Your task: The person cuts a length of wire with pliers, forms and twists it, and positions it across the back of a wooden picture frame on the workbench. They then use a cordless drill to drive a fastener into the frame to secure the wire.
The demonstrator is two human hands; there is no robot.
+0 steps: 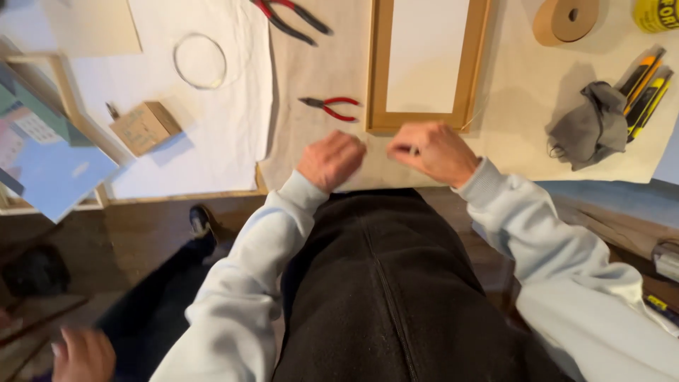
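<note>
Where paper covers it, a workbench (pixel 318 148) under clenched hands.

A small brown cardboard box (pixel 145 126) stands on the white cloth (pixel 233 106) at about 10 o'clock from the hands, turned at an angle, with a pale label on its top face. At 1 o'clock, in the far corner of the bench (pixel 311 152), a yellow round package (pixel 656 14) with dark print is cut by the picture edge. No screens or signs are seen.
</note>
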